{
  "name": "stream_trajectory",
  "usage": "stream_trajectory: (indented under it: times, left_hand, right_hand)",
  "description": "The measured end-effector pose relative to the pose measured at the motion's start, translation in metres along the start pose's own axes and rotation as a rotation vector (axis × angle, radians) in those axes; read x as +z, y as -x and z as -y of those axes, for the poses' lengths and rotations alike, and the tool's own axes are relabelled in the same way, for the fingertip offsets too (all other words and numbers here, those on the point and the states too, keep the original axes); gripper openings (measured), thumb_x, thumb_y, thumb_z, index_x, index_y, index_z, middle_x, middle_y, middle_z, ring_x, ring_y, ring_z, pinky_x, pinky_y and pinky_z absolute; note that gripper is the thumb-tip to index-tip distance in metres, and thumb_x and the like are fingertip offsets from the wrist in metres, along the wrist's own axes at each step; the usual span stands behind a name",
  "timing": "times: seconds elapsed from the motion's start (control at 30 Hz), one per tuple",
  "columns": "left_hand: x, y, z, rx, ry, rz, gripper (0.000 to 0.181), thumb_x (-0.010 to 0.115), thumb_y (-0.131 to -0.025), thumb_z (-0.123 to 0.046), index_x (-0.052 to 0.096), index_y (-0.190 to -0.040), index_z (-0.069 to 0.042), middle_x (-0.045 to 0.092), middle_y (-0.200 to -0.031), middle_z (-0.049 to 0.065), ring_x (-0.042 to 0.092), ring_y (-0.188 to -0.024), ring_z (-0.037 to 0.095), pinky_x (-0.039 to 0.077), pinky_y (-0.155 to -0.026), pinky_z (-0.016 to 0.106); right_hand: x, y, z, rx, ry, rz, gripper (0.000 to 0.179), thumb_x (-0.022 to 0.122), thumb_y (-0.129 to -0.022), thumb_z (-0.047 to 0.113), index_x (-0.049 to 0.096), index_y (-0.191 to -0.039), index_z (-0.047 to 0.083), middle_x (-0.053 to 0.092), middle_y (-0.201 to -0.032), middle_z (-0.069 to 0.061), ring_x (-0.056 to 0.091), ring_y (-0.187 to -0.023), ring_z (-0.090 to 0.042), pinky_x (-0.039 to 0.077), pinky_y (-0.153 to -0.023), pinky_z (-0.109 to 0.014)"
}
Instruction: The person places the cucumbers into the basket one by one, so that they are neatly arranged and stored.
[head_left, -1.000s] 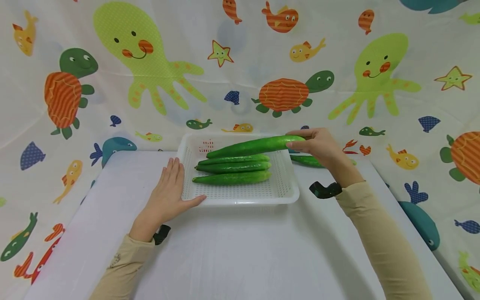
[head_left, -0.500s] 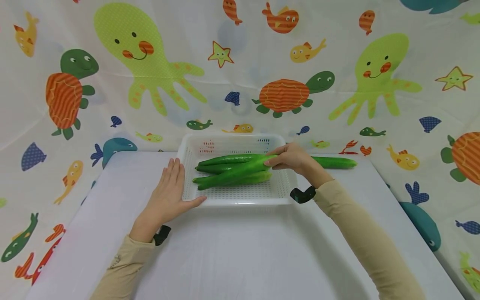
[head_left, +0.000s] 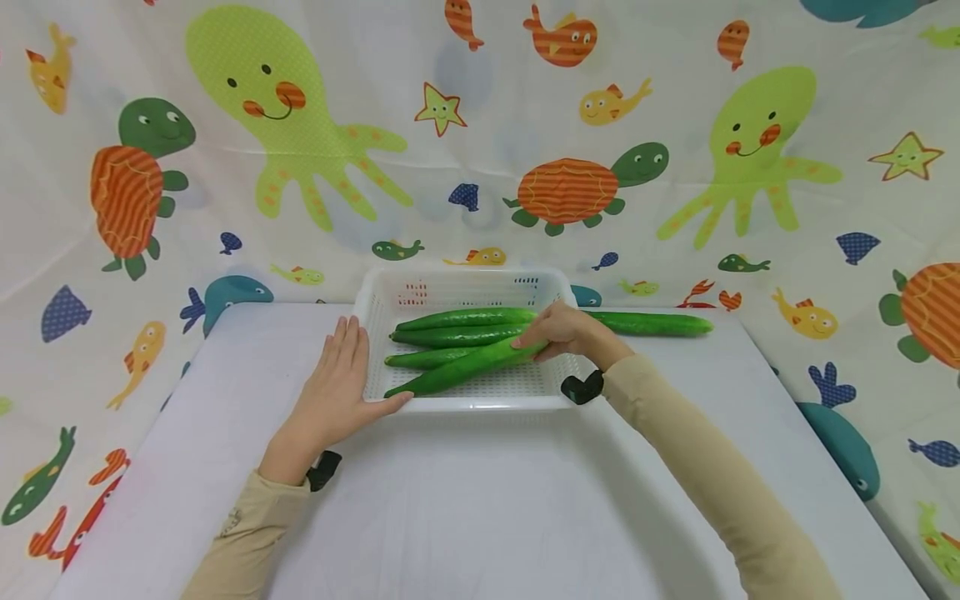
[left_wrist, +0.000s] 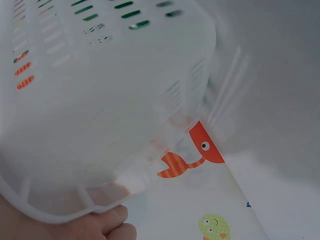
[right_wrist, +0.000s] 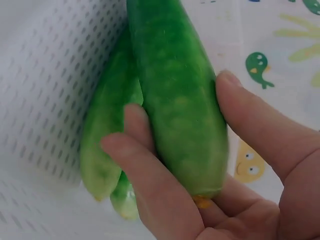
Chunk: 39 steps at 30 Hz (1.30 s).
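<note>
My right hand [head_left: 570,332] grips a green cucumber [head_left: 468,367] by its right end, thumb on one side and fingers on the other. This cucumber slants across the front of a white perforated plastic basket [head_left: 480,406], its far tip near the front left corner. Behind it in the basket lie three more cucumbers, among them a shiny one [head_left: 442,337], side by side. In the right wrist view the held cucumber [right_wrist: 180,95] partly covers others. Flat against the basket's left side rests my left hand [head_left: 333,392], fingers straight, thumb along the front rim.
Another cucumber [head_left: 667,324] lies on the white table [head_left: 480,500] just right of the basket, partly behind my right hand. A curtain [head_left: 465,242] printed with sea animals hangs close behind the basket.
My right hand has brought the cucumber from above the basket's back right down and forward, to the front of the other cucumbers. The left hand has stayed at the basket's left side.
</note>
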<state>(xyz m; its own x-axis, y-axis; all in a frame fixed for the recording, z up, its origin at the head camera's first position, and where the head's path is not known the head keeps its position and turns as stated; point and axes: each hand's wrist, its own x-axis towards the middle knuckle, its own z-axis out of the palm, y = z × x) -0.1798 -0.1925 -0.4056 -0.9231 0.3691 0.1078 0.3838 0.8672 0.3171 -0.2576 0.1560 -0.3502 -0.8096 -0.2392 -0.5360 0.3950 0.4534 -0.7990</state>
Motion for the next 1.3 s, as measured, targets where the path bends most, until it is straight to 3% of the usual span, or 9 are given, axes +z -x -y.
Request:
stream_trajectory:
  times: [0.2, 0.4, 0.53, 0.8, 1.07, 1.3]
  left_hand:
    - [-0.001, 0.000, 0.000, -0.003, 0.004, 0.001, 0.124, 0.058, -0.083, -0.074, 0.008, -0.152, 0.015, -0.004, -0.162, 0.029, -0.009, -0.150, 0.038, 0.004, -0.121, 0.052]
    - [-0.001, 0.000, 0.000, -0.004, 0.010, -0.001, 0.123, 0.058, -0.083, -0.074, 0.008, -0.152, 0.015, -0.005, -0.162, 0.028, -0.011, -0.150, 0.037, 0.003, -0.121, 0.052]
    - [0.000, 0.001, 0.000, 0.000, 0.015, -0.008, 0.123, 0.059, -0.083, -0.074, 0.008, -0.152, 0.015, -0.004, -0.161, 0.029, -0.011, -0.150, 0.037, 0.002, -0.121, 0.052]
    - [-0.001, 0.001, -0.001, -0.002, 0.017, 0.002, 0.123, 0.059, -0.083, -0.073, 0.007, -0.152, 0.015, -0.005, -0.161, 0.029, -0.011, -0.150, 0.038, 0.001, -0.121, 0.051]
    - [-0.001, 0.002, -0.002, 0.002, 0.023, -0.001, 0.122, 0.061, -0.083, -0.072, 0.009, -0.151, 0.016, -0.003, -0.161, 0.030, -0.009, -0.150, 0.038, 0.002, -0.121, 0.051]
    - [0.000, 0.002, -0.001, 0.005, 0.020, -0.012, 0.123, 0.061, -0.083, -0.071, 0.010, -0.151, 0.016, -0.003, -0.161, 0.030, -0.009, -0.150, 0.039, 0.003, -0.121, 0.051]
  right_hand:
    - [-0.002, -0.005, 0.001, 0.031, 0.097, 0.038, 0.025, 0.077, -0.085, 0.004, 0.071, -0.105, -0.011, 0.068, -0.109, -0.016, 0.066, -0.096, -0.024, 0.056, -0.089, -0.043]
    - [0.000, -0.013, 0.004, 0.073, 0.256, 0.030, 0.016, 0.081, -0.083, 0.008, 0.070, -0.088, -0.003, 0.059, -0.085, -0.007, 0.057, -0.068, -0.016, 0.059, -0.081, -0.039]
    - [0.004, -0.017, 0.005, 0.083, 0.344, 0.024, 0.022, 0.082, -0.082, 0.010, 0.062, -0.080, 0.003, 0.046, -0.075, -0.001, 0.047, -0.064, -0.013, 0.060, -0.076, -0.038]
    - [0.013, -0.022, -0.001, 0.127, 0.459, 0.008, 0.021, 0.084, -0.080, 0.012, 0.067, -0.084, 0.000, 0.063, -0.084, -0.008, 0.062, -0.075, -0.021, 0.060, -0.079, -0.039]
    - [0.019, -0.025, -0.007, 0.165, 0.486, 0.025, 0.024, 0.085, -0.078, 0.005, 0.061, -0.081, 0.002, 0.058, -0.081, -0.007, 0.062, -0.072, -0.020, 0.060, -0.078, -0.037]
    - [0.017, -0.023, -0.005, 0.147, 0.495, 0.034, 0.021, 0.084, -0.080, 0.007, 0.063, -0.082, 0.002, 0.058, -0.078, -0.004, 0.060, -0.070, -0.017, 0.060, -0.079, -0.036]
